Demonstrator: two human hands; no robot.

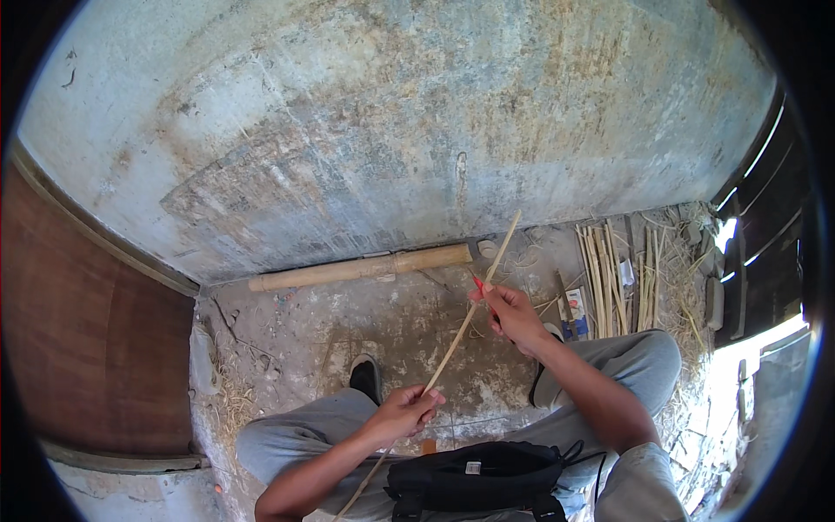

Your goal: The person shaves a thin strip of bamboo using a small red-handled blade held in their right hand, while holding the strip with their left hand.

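Observation:
A long, thin pale strip (461, 338), which looks like split bamboo, slants from beside my lap up toward the wall. My left hand (405, 415) is closed round its lower part, above my left thigh. Further up, my right hand (515, 318) grips a small red tool (478, 285) with a thin tip, held right against the strip. The fingers cover most of this tool, so its exact kind cannot be made out. The strip's upper end is free, and its lower end runs down past my left forearm.
A thick bamboo pole (365, 267) lies along the wall's foot. Several split strips (603, 278) lie at right, next to a long blade-like tool (565, 304) and a small printed packet (577, 306). A black bag (474, 478) sits on my lap. A brown panel (100, 331) stands at left.

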